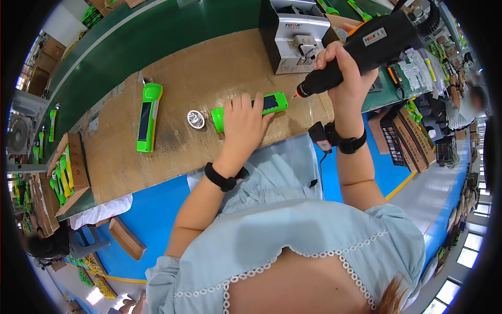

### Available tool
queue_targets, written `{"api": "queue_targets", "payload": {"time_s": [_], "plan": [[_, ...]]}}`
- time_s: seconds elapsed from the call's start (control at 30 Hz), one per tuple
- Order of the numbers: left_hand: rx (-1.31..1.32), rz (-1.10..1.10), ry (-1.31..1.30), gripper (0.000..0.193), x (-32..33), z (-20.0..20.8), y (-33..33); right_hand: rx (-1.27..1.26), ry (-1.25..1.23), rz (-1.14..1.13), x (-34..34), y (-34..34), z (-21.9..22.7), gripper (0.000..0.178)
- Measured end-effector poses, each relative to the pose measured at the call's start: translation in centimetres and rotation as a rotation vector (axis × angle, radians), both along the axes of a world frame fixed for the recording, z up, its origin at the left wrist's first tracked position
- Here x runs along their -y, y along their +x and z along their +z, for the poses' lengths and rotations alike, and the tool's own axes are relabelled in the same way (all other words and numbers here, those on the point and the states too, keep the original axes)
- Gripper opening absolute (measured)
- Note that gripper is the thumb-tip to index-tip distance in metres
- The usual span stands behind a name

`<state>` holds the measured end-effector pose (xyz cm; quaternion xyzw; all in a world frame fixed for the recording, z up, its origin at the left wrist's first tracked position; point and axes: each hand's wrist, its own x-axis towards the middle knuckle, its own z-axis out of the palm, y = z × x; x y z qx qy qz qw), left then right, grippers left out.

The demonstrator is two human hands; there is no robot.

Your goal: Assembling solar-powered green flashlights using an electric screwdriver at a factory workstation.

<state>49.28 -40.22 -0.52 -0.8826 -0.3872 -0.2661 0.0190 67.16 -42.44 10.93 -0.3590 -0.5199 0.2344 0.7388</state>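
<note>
My left hand [241,125] is closed over a green flashlight [281,101] with a dark solar panel, pressing it flat on the cardboard. At its left end a round silver reflector [196,120] lies beside the flashlight's open head. My right hand [349,78] grips a black electric screwdriver [374,44]. The screwdriver's tip points down and left, just above the right end of the flashlight; I see a small gap between them. A second green flashlight [148,119] with a solar panel lies farther left, apart from both hands.
A silver and black box-shaped machine [297,47] stands at the far edge of the cardboard sheet [183,68]. At the left, a carton [78,162] holds several green flashlights. An orange-and-black tool [395,77] lies on the right. Other people sit at both sides.
</note>
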Motion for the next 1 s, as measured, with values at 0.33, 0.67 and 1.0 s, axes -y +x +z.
{"api": "queue_targets", "payload": {"time_s": [0.33,0.67,1.0], "plan": [[0.040,-0.012,-0.002,0.046,-0.4,-0.2,0.0,-0.006,0.029,0.016,0.7,-1.4,-2.3,0.046],[0.051,-0.006,0.002,0.047,-0.5,-0.2,0.0,0.000,0.002,-0.005,0.1,-1.7,-3.5,0.041],[0.038,0.010,-0.039,0.051,-0.4,0.0,-0.1,0.023,-0.012,-0.025,-0.1,-2.6,-5.1,0.038]]}}
